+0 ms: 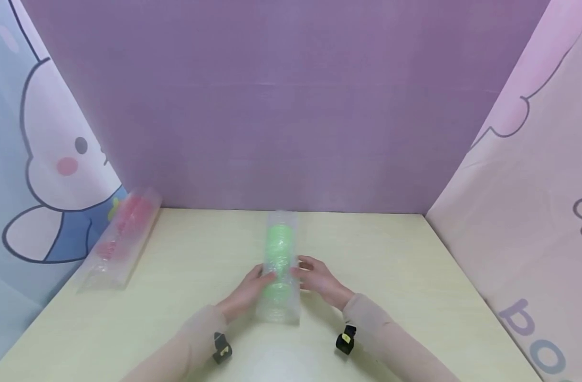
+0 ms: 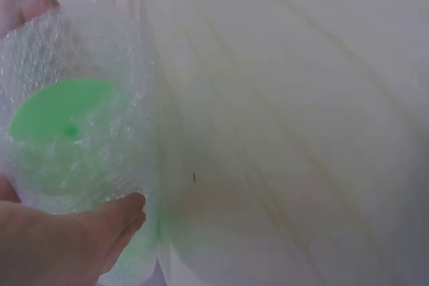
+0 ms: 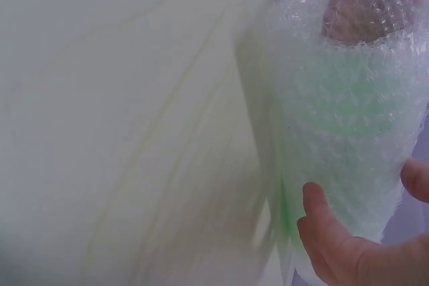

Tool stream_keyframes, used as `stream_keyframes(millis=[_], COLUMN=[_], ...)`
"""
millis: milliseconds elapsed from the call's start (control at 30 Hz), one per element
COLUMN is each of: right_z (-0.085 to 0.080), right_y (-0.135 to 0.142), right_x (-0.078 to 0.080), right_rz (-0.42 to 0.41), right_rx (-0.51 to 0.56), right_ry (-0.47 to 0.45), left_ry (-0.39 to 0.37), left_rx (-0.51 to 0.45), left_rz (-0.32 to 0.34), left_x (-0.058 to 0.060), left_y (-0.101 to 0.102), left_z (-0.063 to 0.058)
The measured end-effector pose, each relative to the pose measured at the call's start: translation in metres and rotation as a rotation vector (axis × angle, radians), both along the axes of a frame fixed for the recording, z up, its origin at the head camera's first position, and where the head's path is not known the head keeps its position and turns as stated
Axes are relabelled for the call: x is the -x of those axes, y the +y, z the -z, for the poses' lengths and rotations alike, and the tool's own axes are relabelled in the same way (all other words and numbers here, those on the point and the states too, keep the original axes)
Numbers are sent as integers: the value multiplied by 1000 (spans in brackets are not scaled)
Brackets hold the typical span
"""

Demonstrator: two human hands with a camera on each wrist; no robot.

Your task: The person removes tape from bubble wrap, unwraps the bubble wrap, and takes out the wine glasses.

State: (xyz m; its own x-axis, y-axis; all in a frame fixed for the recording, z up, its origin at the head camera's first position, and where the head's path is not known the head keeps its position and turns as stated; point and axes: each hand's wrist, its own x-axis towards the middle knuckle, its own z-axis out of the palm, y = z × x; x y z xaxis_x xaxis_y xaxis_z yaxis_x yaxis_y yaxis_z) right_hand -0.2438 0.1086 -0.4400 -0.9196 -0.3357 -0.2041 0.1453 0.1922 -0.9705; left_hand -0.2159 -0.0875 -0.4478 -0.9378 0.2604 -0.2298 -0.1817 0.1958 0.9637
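A long bubble-wrap package [image 1: 279, 307] with bright green round things inside is in the middle of the table, pointing away from me. Through its near end, a flat green disc [image 2: 64, 108] shows in the left wrist view. My left hand [image 1: 248, 293] holds the package's left side, thumb over the top. On the opposite side, my right hand [image 1: 324, 281] holds it with curled fingers and thumb. The right wrist view shows the fingers [image 3: 328, 239] against the cloudy wrap. The wrap blurs the kind of the green things.
Another bubble-wrap package [image 1: 123, 233] with red things inside lies slanted at the table's left edge, by the printed left wall. A purple panel [image 1: 291, 106] stands along the back. The pale table [image 1: 381, 265] meets a pink printed wall [image 1: 520, 212] on the right.
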Motion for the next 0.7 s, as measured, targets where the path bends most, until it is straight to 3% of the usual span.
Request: stream_keyframes(millis=[700], right_z=[-7], right_y=[24], right_x=[-11], right_rz=[114], right_rx=[-17], right_ry=[15], left_ry=[-16], left_rx=[-12], left_rz=[41], left_x=[1], left_y=[27], left_z=[6])
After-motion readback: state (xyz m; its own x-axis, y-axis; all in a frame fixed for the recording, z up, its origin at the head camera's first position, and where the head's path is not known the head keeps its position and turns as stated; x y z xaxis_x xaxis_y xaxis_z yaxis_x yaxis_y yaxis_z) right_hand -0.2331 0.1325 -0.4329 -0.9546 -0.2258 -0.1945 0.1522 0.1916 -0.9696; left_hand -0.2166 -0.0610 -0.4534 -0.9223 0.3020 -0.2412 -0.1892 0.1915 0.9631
